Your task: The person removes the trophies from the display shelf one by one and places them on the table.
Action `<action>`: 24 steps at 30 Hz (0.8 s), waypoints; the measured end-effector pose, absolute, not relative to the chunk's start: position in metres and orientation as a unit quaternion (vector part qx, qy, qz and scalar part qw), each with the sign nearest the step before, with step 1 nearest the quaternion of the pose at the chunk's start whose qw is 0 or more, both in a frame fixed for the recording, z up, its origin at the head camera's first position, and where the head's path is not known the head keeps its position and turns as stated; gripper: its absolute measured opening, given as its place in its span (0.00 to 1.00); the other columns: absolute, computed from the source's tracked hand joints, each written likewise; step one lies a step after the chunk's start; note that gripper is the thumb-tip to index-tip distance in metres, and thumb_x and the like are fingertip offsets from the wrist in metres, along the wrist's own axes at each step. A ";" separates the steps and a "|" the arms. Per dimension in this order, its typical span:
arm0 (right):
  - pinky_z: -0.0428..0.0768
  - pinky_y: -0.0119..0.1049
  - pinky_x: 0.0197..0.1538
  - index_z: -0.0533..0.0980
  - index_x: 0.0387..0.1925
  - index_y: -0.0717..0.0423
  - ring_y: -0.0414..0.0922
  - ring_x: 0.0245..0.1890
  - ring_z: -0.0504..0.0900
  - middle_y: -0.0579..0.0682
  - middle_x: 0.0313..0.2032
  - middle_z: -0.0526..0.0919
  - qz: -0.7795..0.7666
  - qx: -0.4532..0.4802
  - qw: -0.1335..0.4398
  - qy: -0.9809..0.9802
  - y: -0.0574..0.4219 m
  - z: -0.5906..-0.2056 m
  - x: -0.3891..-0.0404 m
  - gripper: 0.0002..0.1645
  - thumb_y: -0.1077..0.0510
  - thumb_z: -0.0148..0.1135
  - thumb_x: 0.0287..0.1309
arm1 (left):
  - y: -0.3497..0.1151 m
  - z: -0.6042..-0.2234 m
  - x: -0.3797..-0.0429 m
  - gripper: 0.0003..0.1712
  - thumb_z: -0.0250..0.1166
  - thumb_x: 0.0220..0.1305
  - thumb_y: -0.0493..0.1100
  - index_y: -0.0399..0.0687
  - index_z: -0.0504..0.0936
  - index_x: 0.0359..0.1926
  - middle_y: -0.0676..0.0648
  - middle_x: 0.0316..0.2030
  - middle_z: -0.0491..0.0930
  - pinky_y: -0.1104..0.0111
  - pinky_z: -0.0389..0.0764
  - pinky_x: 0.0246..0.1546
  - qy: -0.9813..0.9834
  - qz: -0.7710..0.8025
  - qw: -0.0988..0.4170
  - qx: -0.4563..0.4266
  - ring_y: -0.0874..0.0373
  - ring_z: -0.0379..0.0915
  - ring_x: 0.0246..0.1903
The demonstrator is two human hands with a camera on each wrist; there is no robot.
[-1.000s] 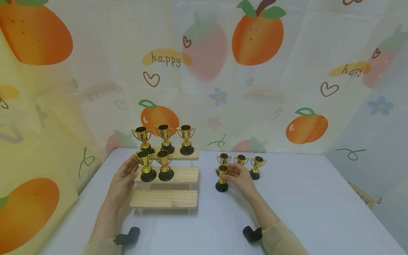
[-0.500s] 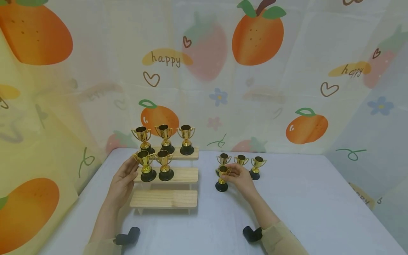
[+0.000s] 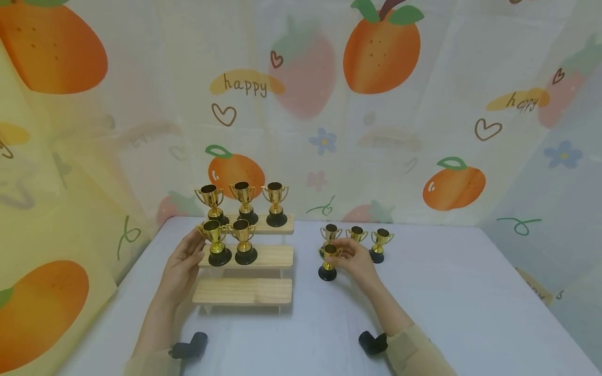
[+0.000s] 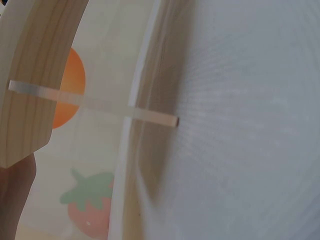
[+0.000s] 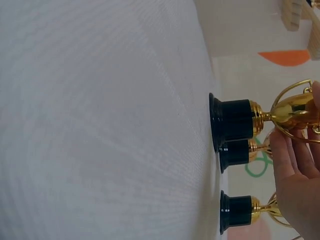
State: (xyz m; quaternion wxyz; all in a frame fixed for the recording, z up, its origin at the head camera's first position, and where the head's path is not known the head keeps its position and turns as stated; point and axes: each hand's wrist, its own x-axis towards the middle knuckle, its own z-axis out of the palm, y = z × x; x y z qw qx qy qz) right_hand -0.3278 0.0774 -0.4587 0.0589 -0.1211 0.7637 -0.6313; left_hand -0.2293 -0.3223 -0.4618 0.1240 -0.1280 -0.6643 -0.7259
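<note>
My right hand (image 3: pixel 355 263) pinches the cup of a small gold trophy (image 3: pixel 327 271) with a round black base. In the right wrist view that trophy (image 5: pixel 232 120) has its base right at the white tabletop. Close behind the fingers stand a partly hidden trophy (image 3: pixel 331 230), another trophy (image 3: pixel 356 233) and a trophy (image 3: pixel 378 253) farther right. My left hand (image 3: pixel 181 269) rests at the left end of the wooden middle tier (image 3: pixel 275 256), fingers reaching up beside a trophy (image 3: pixel 219 256). The left wrist view shows the hand's edge (image 4: pixel 17 195) by the wood.
The stepped stand also has a top tier (image 3: pixel 288 223) with three trophies and a bare bottom tier (image 3: pixel 242 291). A second trophy (image 3: pixel 245 254) shares the middle tier. A fruit-print cloth (image 3: pixel 400 136) hangs behind the white table (image 3: pixel 451 297).
The head view has tipped down very slightly. Both hands and the trophies keep their places.
</note>
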 end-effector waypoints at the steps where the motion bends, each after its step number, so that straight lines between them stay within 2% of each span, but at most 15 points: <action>1: 0.79 0.28 0.54 0.76 0.56 0.57 0.46 0.53 0.81 0.57 0.57 0.80 -0.630 -0.120 0.057 0.765 0.077 -0.458 -0.328 0.29 0.61 0.74 0.51 | -0.322 -0.462 -0.230 0.35 0.44 0.77 0.34 0.42 0.43 0.78 0.44 0.80 0.41 0.80 0.57 0.73 -0.664 -0.726 0.123 -0.128 0.87 0.60 0.64; 5: 0.76 0.37 0.64 0.77 0.55 0.54 0.48 0.59 0.79 0.54 0.57 0.80 -0.624 -0.117 0.047 0.771 0.076 -0.457 -0.329 0.29 0.58 0.74 0.50 | -0.323 -0.462 -0.231 0.34 0.44 0.76 0.33 0.42 0.44 0.78 0.48 0.80 0.44 0.78 0.56 0.74 -0.662 -0.727 0.126 -0.129 0.86 0.60 0.65; 7: 0.75 0.37 0.65 0.77 0.55 0.54 0.47 0.59 0.79 0.54 0.57 0.81 -0.626 -0.117 0.042 0.770 0.076 -0.456 -0.329 0.28 0.57 0.74 0.51 | -0.323 -0.462 -0.231 0.34 0.44 0.76 0.33 0.42 0.44 0.78 0.49 0.80 0.45 0.78 0.57 0.74 -0.661 -0.728 0.127 -0.132 0.86 0.60 0.65; 12: 0.79 0.26 0.57 0.77 0.54 0.59 0.37 0.51 0.82 0.58 0.55 0.82 -0.654 -0.119 0.027 0.747 0.075 -0.453 -0.328 0.26 0.59 0.73 0.53 | -0.323 -0.462 -0.231 0.34 0.45 0.76 0.33 0.42 0.44 0.78 0.49 0.80 0.45 0.80 0.58 0.73 -0.660 -0.729 0.127 -0.130 0.86 0.61 0.64; 15: 0.82 0.23 0.51 0.77 0.53 0.62 0.33 0.47 0.83 0.58 0.54 0.83 -0.684 -0.109 0.008 0.722 0.075 -0.452 -0.328 0.25 0.60 0.72 0.54 | -0.323 -0.463 -0.230 0.34 0.45 0.76 0.34 0.43 0.45 0.78 0.50 0.79 0.46 0.83 0.61 0.70 -0.659 -0.731 0.125 -0.125 0.86 0.61 0.64; 22: 0.83 0.24 0.51 0.77 0.49 0.63 0.34 0.45 0.84 0.41 0.42 0.86 -0.732 -0.094 -0.086 0.670 0.073 -0.442 -0.324 0.20 0.62 0.71 0.55 | -0.320 -0.461 -0.230 0.35 0.46 0.76 0.34 0.43 0.45 0.78 0.49 0.79 0.46 0.85 0.63 0.68 -0.659 -0.731 0.127 -0.120 0.86 0.62 0.63; 24: 0.83 0.24 0.52 0.77 0.49 0.64 0.34 0.45 0.84 0.40 0.41 0.86 -0.742 -0.101 -0.101 0.655 0.070 -0.437 -0.322 0.20 0.64 0.71 0.55 | -0.320 -0.461 -0.229 0.35 0.46 0.76 0.34 0.43 0.45 0.78 0.51 0.79 0.48 0.85 0.63 0.68 -0.657 -0.732 0.129 -0.121 0.85 0.62 0.63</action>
